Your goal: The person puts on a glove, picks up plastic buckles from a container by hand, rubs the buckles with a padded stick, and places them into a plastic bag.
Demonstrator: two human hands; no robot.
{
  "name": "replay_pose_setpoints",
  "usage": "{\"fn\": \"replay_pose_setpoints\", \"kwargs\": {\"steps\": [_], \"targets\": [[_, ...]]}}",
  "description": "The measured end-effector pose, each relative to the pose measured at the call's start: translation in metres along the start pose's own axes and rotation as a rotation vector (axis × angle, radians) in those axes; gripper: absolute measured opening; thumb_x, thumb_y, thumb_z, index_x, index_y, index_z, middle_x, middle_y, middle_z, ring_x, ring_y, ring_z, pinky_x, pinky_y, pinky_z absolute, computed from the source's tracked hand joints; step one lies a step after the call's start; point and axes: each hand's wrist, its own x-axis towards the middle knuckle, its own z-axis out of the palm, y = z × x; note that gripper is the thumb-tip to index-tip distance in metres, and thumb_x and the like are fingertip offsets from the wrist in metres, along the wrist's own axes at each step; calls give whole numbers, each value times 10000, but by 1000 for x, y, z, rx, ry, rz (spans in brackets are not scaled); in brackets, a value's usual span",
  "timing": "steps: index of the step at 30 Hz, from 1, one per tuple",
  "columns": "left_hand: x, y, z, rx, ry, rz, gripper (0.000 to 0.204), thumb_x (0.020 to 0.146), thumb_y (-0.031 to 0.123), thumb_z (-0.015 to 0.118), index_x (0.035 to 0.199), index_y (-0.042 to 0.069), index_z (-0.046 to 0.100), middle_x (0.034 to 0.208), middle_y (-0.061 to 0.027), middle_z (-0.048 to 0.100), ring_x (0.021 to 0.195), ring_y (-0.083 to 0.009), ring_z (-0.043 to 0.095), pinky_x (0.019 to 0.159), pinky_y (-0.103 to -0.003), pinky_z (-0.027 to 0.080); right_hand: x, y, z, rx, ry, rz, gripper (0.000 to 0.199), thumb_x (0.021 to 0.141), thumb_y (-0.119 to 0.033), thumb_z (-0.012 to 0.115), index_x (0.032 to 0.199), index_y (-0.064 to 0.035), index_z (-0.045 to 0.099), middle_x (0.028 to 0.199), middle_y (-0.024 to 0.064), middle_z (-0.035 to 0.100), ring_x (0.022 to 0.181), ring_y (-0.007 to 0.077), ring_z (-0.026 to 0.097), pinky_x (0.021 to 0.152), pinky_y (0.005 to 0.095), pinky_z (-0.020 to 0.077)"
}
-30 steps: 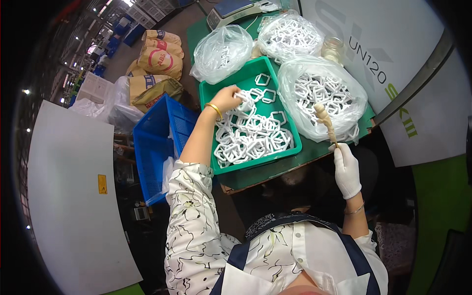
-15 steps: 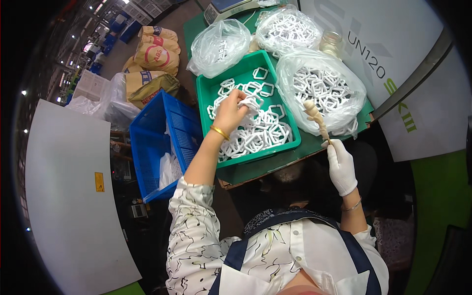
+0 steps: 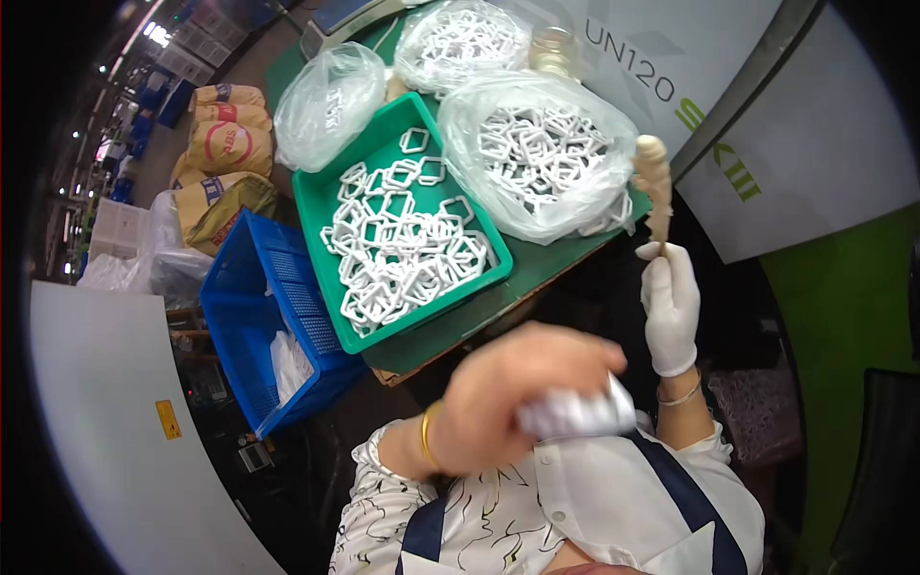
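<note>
Several white square rings fill the green tray (image 3: 331, 206) ahead of the left hand (image 3: 517, 398), which is raised close to the chest, blurred, apparently closed on a few white rings (image 3: 575, 414). Gloved right hand (image 3: 669, 302) grips a pale brush-like tool (image 3: 655, 184) upright beside the clear bag of rings (image 3: 541, 163); blue crate (image 3: 244, 278) sits left of the tray.

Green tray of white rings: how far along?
Done: the clear bag beside the tray holds many white rings. In hand: left hand, blurred, grips something white; gloved right hand holds a tan tool. Left: green tray is covered in white rings.
</note>
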Motion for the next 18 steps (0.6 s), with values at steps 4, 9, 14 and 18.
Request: {"fn": "replay_pose_setpoints", "kwargs": {"steps": [4, 9, 14, 18], "targets": [[10, -11, 19, -23, -69, -48, 317, 900, 31, 617, 1206, -20, 553, 1009, -157, 664, 955, -286, 666, 861, -342, 524, -23, -10, -23, 102, 41, 24, 279, 1087, -242, 396, 1099, -29, 576, 679, -83, 363, 557, 6, 295, 488, 191, 226], [14, -116, 39, 276, 347, -346, 265, 888, -95, 490, 1128, -4, 551, 995, -109, 648, 870, -187, 647, 783, -278, 519, -44, -9, -14, -169, -93, -152, 146, 1002, -75, 505, 1090, 5, 588, 848, 175, 666, 756, 295, 692, 657, 372, 511], [16, -138, 45, -45, 524, -377, 154, 1007, 28, 488, 1153, 5, 528, 1001, -68, 655, 870, -119, 620, 781, -250, 505, -36, 11, -31, -229, 18, 138, 202, 1042, -146, 454, 1043, 3, 590, 675, 41, 502, 583, 112, 430, 553, 293, 383], [20, -140, 58, -243, 485, -383, 153, 1043, 109, 497, 1164, 17, 516, 1043, -73, 637, 951, -153, 639, 846, -296, 529, -37, 2, -16, -373, -143, -117, 205, 1040, -151, 457, 1075, 7, 583, 814, 191, 653, 784, 328, 692, 648, 363, 483]]}}
